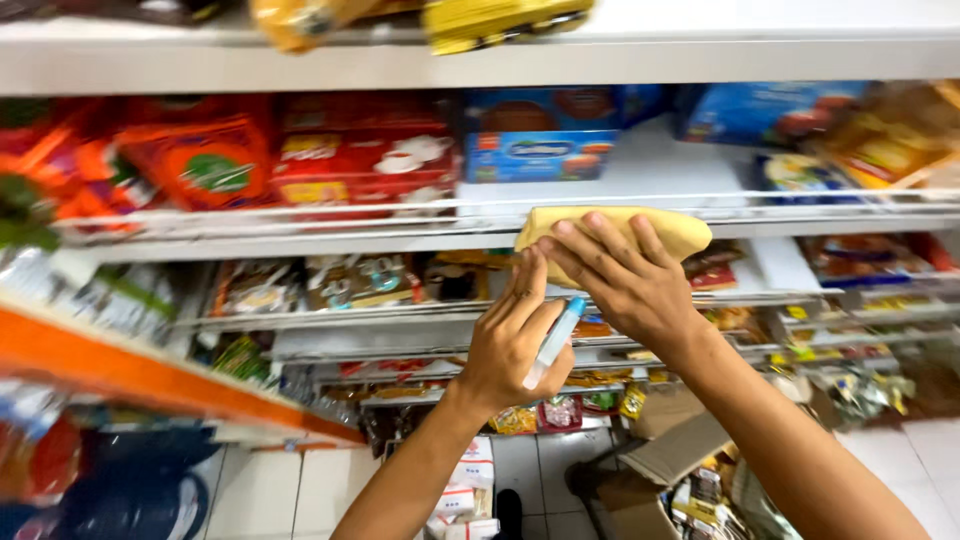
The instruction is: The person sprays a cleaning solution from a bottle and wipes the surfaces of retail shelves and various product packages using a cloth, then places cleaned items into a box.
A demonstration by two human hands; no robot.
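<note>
Both forearms bare, no sleeves or jewellery.

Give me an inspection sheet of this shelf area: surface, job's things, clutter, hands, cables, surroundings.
Surface: white shelf, partly bare behind a white rail.
Job's things: yellow cloth pressed on the shelf edge; small bottle with a blue top.
Clutter: red boxes and blue boxes on the shelf; packets on the shelves below.
Hands: right hand flat on the cloth; left hand wrapped around the bottle.
Cables: nothing seen.
Surroundings: open cardboard boxes on a tiled floor; orange-edged shelf at left, blurred.
</note>
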